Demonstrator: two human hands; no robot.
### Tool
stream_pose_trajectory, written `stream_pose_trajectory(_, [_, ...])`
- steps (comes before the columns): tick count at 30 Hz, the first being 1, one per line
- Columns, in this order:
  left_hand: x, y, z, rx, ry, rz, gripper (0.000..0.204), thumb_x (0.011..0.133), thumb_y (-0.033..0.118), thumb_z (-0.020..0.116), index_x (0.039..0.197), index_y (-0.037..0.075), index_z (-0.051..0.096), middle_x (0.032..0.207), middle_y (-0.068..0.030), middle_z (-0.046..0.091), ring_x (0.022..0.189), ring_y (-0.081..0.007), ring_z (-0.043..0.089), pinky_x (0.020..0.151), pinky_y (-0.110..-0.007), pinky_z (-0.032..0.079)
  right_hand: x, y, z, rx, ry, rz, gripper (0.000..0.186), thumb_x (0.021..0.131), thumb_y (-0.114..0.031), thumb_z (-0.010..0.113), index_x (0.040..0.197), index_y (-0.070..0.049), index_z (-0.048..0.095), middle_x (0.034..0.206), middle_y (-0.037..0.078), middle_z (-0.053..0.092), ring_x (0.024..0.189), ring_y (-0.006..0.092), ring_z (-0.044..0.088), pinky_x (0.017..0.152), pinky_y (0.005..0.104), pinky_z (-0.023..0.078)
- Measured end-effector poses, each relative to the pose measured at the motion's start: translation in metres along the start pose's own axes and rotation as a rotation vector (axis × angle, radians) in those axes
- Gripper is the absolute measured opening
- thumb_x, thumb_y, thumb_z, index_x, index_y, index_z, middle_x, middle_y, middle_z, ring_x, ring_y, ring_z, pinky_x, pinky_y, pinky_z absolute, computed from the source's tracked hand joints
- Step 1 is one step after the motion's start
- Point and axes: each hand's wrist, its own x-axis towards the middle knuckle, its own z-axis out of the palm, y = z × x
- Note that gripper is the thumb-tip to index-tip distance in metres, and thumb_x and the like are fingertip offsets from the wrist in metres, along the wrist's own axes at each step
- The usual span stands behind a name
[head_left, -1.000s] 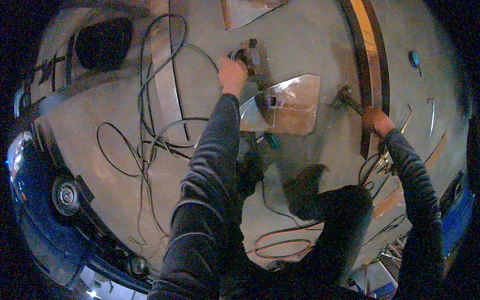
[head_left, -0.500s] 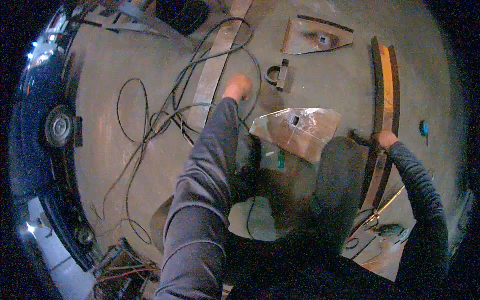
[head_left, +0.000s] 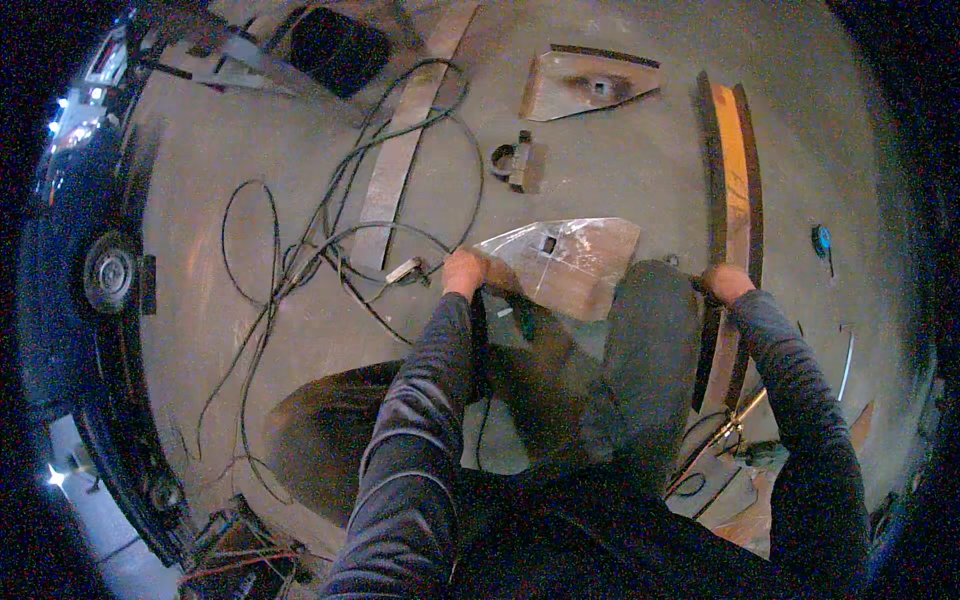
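My left hand (head_left: 465, 272) is closed, low beside the narrow left tip of a cut steel plate (head_left: 590, 262) with a square hole. What its fingers hold, if anything, is hidden. Just left of it lies a small pale block (head_left: 405, 269) beside the black cable (head_left: 350, 229). My right hand (head_left: 730, 284) is curled at the long steel beam (head_left: 735, 160), which has a yellow-orange inner face. A small dark piece shows at its fingers, too blurred to name. My knee stands between the plate and this hand.
Farther off lie a second holed plate (head_left: 560, 92), a ring-shaped metal bracket (head_left: 512, 162) and a long flat steel bar (head_left: 400, 150). A blue tape measure (head_left: 821, 240) sits right of the beam. A dark vehicle (head_left: 75, 300) stands at the left, and a brass torch (head_left: 740, 420) lies near my right forearm.
My left hand has come back toward me, from beside the flat bar to the near plate's tip. My right hand stays at the beam. The whole view has shifted slightly.
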Motion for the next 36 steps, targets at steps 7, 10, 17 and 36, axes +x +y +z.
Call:
stream_pose_trajectory(7, [0.005, 0.018, 0.002, -0.102, -0.098, -0.031, 0.043, 0.089, 0.034, 0.06, 0.117, 0.003, 0.072, 0.128, -0.0212, 0.066, 0.119, -0.0399, 0.063, 0.099, -0.047, 0.052, -0.016, -0.011, -0.014, -0.139, 0.079, 0.056, 0.025, 0.087, -0.024, 0.057, 0.082, -0.007, 0.074, 0.084, 0.018, 0.073, 0.078, 0.0372, 0.072, 0.067, 0.051, 0.058])
stream_pose_trajectory(10, [-0.012, 0.038, -0.003, -0.132, -0.134, -0.058, 0.041, 0.09, 0.032, 0.058, 0.114, 0.002, 0.073, 0.126, -0.022, 0.067, 0.117, -0.0405, 0.065, 0.098, -0.047, 0.053, -0.025, -0.028, -0.024, -0.067, 0.021, 0.095, 0.024, 0.086, -0.024, 0.058, 0.081, -0.007, 0.074, 0.084, 0.018, 0.073, 0.078, 0.037, 0.072, 0.067, 0.051, 0.058])
stream_pose_trajectory(17, [0.014, 0.003, 0.029, 0.039, -0.002, 0.144, 0.039, 0.089, 0.029, 0.057, 0.11, 0.001, 0.074, 0.121, -0.0241, 0.068, 0.113, -0.0402, 0.066, 0.095, -0.05, 0.053, -0.015, -0.043, -0.036, -0.063, 0.038, 0.096, 0.022, 0.084, -0.022, 0.059, 0.082, -0.007, 0.075, 0.087, 0.019, 0.073, 0.078, 0.0382, 0.071, 0.067, 0.0504, 0.058])
stream_pose_trajectory(36, [-0.013, -0.02, -0.134, -0.512, -0.246, 0.294, 0.025, 0.092, 0.025, 0.063, 0.104, 0.005, 0.073, 0.106, -0.0098, 0.074, 0.07, -0.0242, 0.067, 0.068, -0.042, 0.059, 0.003, -0.081, -0.025, -0.16, 0.018, 0.093, 0.028, 0.089, -0.028, 0.058, 0.095, -0.007, 0.075, 0.099, 0.02, 0.073, 0.093, 0.0378, 0.072, 0.079, 0.0523, 0.057])
